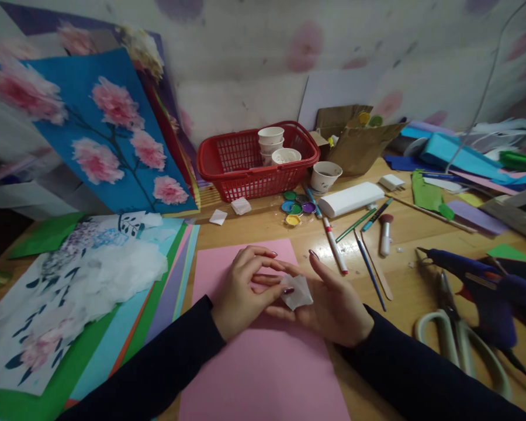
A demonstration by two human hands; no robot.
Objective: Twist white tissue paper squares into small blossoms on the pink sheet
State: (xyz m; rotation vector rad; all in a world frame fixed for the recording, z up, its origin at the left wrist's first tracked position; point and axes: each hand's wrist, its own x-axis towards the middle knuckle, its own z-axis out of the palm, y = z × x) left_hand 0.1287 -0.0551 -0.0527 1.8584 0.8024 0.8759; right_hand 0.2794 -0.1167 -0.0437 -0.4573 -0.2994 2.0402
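Observation:
Over a pink sheet of paper (263,374), my two hands meet around a small square of white tissue paper (298,293). My left hand (249,280) has its thumb pressed on the tissue's left edge, its other fingers bent behind the thumb. Palm up, my right hand (333,298) is open beneath the tissue, its thumb raised and its fingers stretched left, partly hidden by the left hand. The tissue rests against the right hand's fingers and palm.
Behind stand a red basket (258,175) with paper cups and a blue flower picture (127,140). White tissue (127,278) lies on coloured papers at left. At right are a red-capped marker (334,245), brushes, scissors (453,333) and a glue gun (477,280).

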